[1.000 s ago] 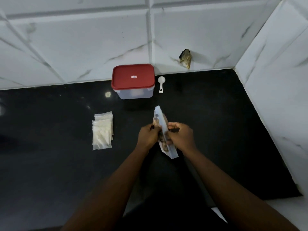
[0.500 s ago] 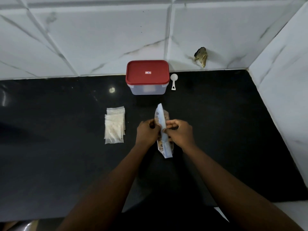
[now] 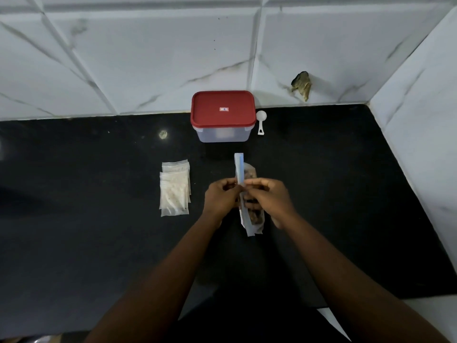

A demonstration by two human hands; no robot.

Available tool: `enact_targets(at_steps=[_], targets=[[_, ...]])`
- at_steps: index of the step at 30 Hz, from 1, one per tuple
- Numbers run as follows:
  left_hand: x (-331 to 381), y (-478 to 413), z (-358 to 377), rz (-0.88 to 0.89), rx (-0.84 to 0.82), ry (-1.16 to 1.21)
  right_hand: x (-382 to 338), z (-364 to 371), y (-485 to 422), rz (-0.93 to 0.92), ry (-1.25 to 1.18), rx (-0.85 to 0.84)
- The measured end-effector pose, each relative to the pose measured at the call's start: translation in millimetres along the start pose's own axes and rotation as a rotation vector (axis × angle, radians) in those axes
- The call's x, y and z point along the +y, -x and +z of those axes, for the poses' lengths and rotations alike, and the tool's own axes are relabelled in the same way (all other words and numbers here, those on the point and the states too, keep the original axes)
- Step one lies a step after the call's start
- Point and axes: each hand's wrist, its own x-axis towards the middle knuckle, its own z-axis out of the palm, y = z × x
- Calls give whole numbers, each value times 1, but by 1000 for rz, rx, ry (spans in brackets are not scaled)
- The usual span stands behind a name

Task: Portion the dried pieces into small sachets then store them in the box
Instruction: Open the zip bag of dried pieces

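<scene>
Black counter (image 3: 99, 243): lidded box (image 3: 223, 117), scoop (image 3: 261, 121), sachet stack (image 3: 175, 189).

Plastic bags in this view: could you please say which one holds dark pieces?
The bag gripped between the left hand and right hand; the stacked sachets lying to its left are pale and untouched.

On the counter (image 3: 333, 181), the bag (image 3: 249, 224) sits centrally; box (image 3: 223, 117) at 12 o'clock, scoop (image 3: 261, 120) just beside its 3 o'clock, sachets (image 3: 175, 188) at 9 o'clock.
</scene>
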Motion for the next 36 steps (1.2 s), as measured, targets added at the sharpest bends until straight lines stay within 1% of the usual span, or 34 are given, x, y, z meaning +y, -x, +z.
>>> enact_targets(at_steps=[1,3,6,8,12,15,18,22,26,30,36], targets=[[0,-1,-2,-25,-13,13,1,-1,0,15,8,21],[2,0,-4,-77,-40,73,3,-4,-1,24,105,62],[5,3,-6,-125,-74,203,7,-5,0,17,207,53],[6,6,-6,-114,-66,213,7,-4,1,-4,229,57],[7,8,-1,-45,-5,149,-1,1,7,-112,238,85],[11,10,1,-26,-24,155,-8,4,13,-137,245,45],[12,10,-2,-13,-22,131,-10,4,16,-133,174,39],[15,14,-5,-15,-37,166,-9,3,16,-127,95,114],[19,17,-4,-41,-38,205,-9,1,12,-135,141,145],[24,20,-1,-23,-45,198,-16,1,12,-129,34,89],[32,21,0,36,-49,187,-26,0,16,-174,-19,29]])
